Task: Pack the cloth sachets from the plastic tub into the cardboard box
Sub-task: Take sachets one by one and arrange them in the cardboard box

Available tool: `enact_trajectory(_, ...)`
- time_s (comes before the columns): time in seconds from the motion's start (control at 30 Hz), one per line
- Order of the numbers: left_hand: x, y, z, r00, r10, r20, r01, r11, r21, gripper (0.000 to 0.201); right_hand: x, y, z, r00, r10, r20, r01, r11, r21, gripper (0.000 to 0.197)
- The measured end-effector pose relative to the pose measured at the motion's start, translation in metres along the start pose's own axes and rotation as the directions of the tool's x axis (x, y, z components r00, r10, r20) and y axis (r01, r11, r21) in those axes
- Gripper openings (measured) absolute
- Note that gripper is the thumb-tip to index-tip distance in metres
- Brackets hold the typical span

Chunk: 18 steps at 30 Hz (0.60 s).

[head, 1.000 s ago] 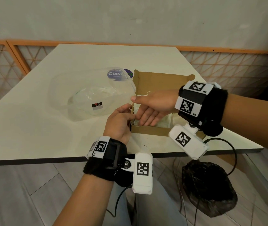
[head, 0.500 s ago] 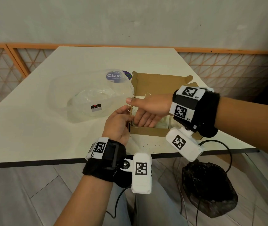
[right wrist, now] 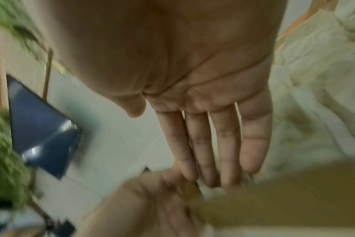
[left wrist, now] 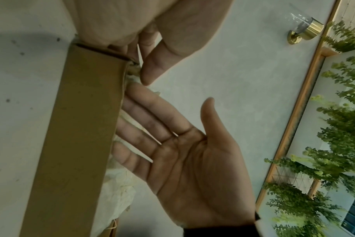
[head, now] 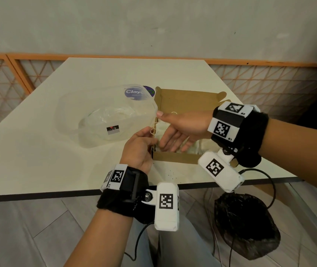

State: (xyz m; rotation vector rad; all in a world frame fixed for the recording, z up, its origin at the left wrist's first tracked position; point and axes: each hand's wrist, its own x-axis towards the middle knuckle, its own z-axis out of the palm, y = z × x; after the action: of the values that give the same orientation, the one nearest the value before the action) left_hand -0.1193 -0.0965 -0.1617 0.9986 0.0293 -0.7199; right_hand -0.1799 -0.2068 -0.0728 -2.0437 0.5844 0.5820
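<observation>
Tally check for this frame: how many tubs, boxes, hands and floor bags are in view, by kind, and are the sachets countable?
Tub: 1
Box: 1
Hands: 2 (left hand, right hand)
Black bag: 1
Total: 5
Sachets: they overlap in the box, so the count cannot be told and is left out of the total.

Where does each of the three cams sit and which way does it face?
Head: worn on the head, looking forward and down at the brown cardboard box and clear plastic tub; both hands, wristbands.
Left wrist: looks along left hand at the box wall; right hand open.
Right wrist: blurred, along right hand's straight fingers.
Shared: all show both hands at the box.
</observation>
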Motion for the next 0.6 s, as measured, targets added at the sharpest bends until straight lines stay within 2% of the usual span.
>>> enact_trajectory(0.1,-0.009,0.005,0.005,0.996,0.078,-0.039,-0.073,0.991,0.112,0.034,-0.021,0.007,-0.025,0.982,-0.090,-0.165,0.110,0.987,0.115,0.062)
enact_trajectory(0.17,-0.017,0.009,0.008,0.970,0.240,-0.040,-0.211,0.912,0.351,0.026,-0.040,0.022,-0.044,0.924,-0.101,-0.369,0.194,0.955,0.226,0.039)
enact_trajectory(0.23,-0.024,0.015,0.010,0.898,0.434,0.075,-0.396,0.721,0.569,0.017,-0.053,0.048,-0.057,0.823,-0.068,-0.564,0.231,0.947,0.223,0.019)
enact_trajectory(0.3,-0.027,0.022,0.010,0.836,0.499,0.229,-0.487,0.480,0.729,0.012,-0.056,0.078,-0.060,0.748,0.009,-0.664,0.131,0.978,0.162,0.022)
enact_trajectory(0.33,-0.027,0.025,0.011,0.828,0.480,0.290,-0.485,0.354,0.799,0.012,-0.054,0.092,-0.058,0.736,0.064,-0.674,0.072,0.983,0.171,0.028)
enact_trajectory(0.4,-0.024,0.027,0.013,0.854,0.375,0.360,-0.423,0.099,0.901,0.017,-0.046,0.112,-0.051,0.735,0.146,-0.663,0.001,0.976,0.217,0.039)
enact_trajectory(0.47,-0.021,0.026,0.018,0.894,0.254,0.369,-0.346,-0.134,0.929,0.023,-0.038,0.124,-0.046,0.743,0.159,-0.650,-0.016,0.975,0.222,0.045)
enact_trajectory(0.5,-0.019,0.025,0.020,0.909,0.208,0.361,-0.315,-0.223,0.922,0.025,-0.034,0.127,-0.044,0.750,0.144,-0.646,-0.007,0.978,0.210,0.046)
enact_trajectory(0.53,-0.018,0.024,0.023,0.920,0.176,0.350,-0.294,-0.282,0.913,0.026,-0.031,0.129,-0.044,0.752,0.124,-0.647,0.005,0.981,0.193,0.046)
enact_trajectory(0.57,-0.017,0.023,0.024,0.927,0.155,0.342,-0.285,-0.302,0.910,0.027,-0.029,0.130,-0.046,0.751,0.106,-0.652,0.014,0.984,0.175,0.046)
enact_trajectory(0.6,-0.017,0.023,0.025,0.930,0.144,0.338,-0.287,-0.286,0.914,0.029,-0.028,0.131,-0.048,0.749,0.086,-0.657,0.021,0.988,0.154,0.046)
